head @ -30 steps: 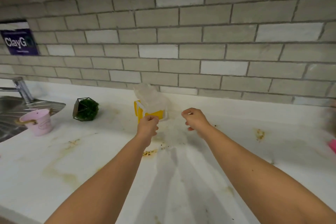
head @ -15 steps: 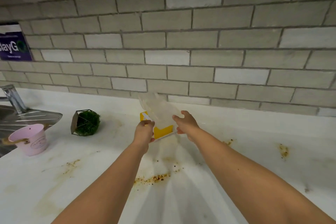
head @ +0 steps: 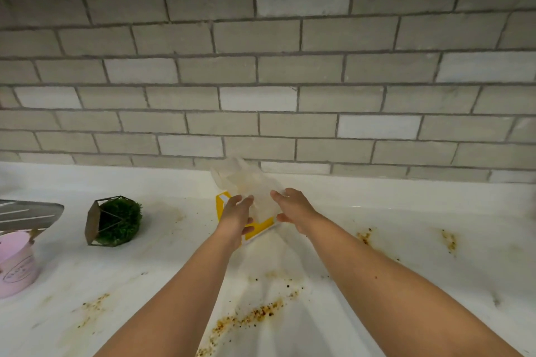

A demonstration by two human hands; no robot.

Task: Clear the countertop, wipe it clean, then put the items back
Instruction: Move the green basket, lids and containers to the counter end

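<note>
Left hand [head: 236,216] with fingers stretched out, laid against the left side of the yellow box [head: 259,226], thumb on its yellow front; nothing is clasped. Right hand [head: 293,209] likewise released, straight fingers touching the translucent white sheet [head: 246,180] that stands up out of the box. The box sits near the back edge of the countertop [head: 406,211], about midway along the visible stretch.

Surface: white, faintly veined countertop bearing brown crumb stains [head: 249,316] toward the near edge between the forearms, with smaller patches toward the right edge and the near left. A green plant in a geometric wire holder [head: 116,220] stands left of the box, well apart from it. A pink bucket [head: 16,264] is cut by the left edge, just in front of the metal sink drainer [head: 29,211].

Room: wall of grey and pale brick tiles [head: 261,66] rising from the back edge.

Change from half a second before: the left hand, then clenched at the box, has straightened its fingers. The box has not shifted. The view has swung right, so the tap and the blue wall sign are lost from sight.
</note>
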